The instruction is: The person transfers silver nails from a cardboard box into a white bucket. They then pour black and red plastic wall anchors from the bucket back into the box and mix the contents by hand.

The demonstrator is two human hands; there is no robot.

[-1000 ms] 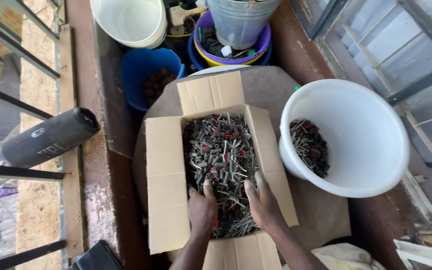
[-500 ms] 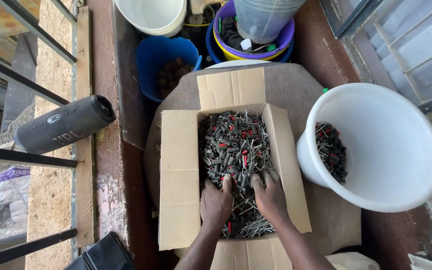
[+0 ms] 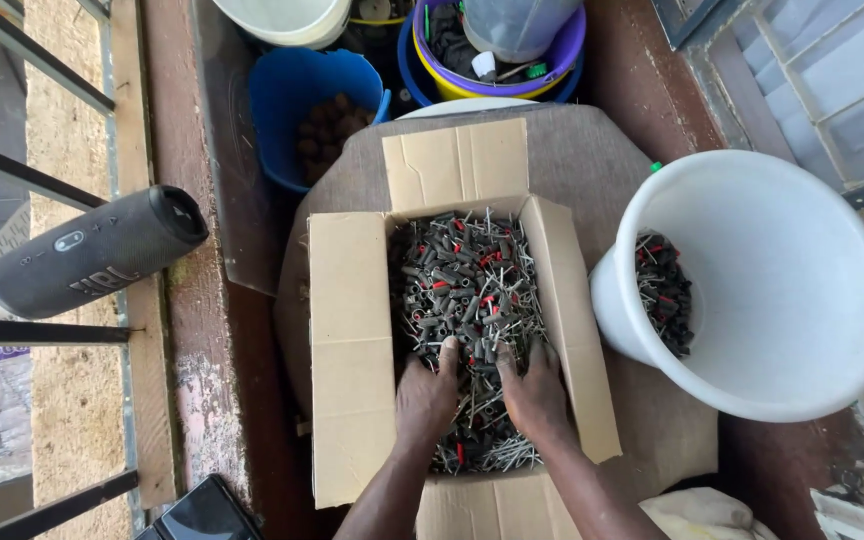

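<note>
An open cardboard box (image 3: 352,330) lies on a round brown table and holds a heap of small grey and red cylindrical parts with thin metal leads (image 3: 462,280). My left hand (image 3: 425,395) and my right hand (image 3: 535,393) rest palm down, side by side, on the near part of the heap, fingers dug into the parts. Whether either hand has closed on any parts is hidden. A white bucket (image 3: 782,290) lies tilted at the right of the box, with a small pile of the same parts (image 3: 662,290) inside.
A blue bucket (image 3: 297,85) with dark lumps stands behind the box. A purple tub (image 3: 562,55) and a white basin (image 3: 287,20) are further back. A dark cylindrical speaker (image 3: 92,250) lies on the ledge at left, by metal bars. A black device (image 3: 202,512) sits at the bottom.
The view has shifted a little, so the box sits more to the right. Both hands have pushed slightly further into the heap and stay side by side.
</note>
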